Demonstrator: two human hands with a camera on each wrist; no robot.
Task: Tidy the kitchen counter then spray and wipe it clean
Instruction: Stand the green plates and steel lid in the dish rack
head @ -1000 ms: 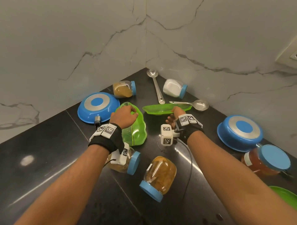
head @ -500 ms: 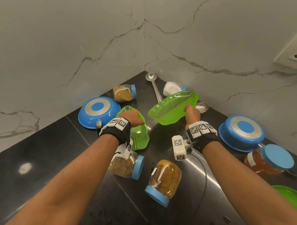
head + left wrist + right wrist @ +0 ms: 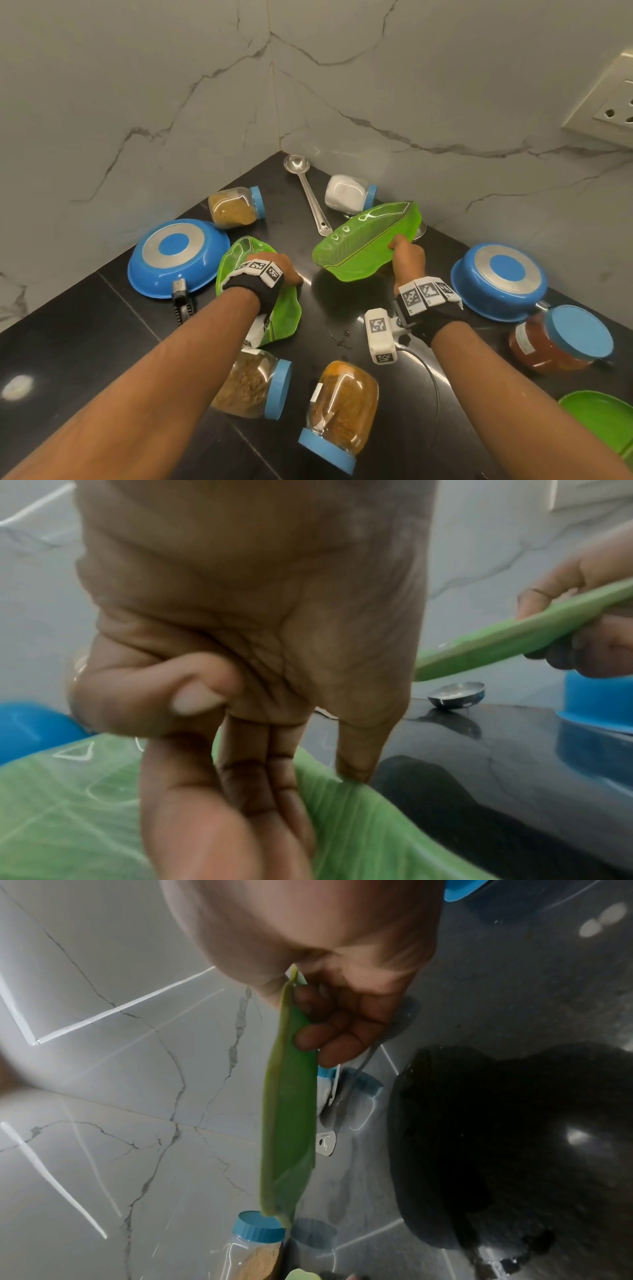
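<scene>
right hand (image 3: 407, 260) pinches the rim of a raised, tilted green leaf plate (image 3: 363, 243); left hand (image 3: 277, 270) rests straight fingers on a second leaf plate (image 3: 287, 315) under its palm. that thin pinch could slip, dropping the plate on the ladle (image 3: 310, 195) beyond.

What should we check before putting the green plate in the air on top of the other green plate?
1. Right hand pinches the lifted plate by its rim: ok.
2. Lifted plate clear of the counter: ok.
3. Lifted plate level: not ok, tilted.
4. Left hand has a firm hold on the other plate: cannot tell.
5. Other plate's top free: not ok, left hand covers part.
</scene>
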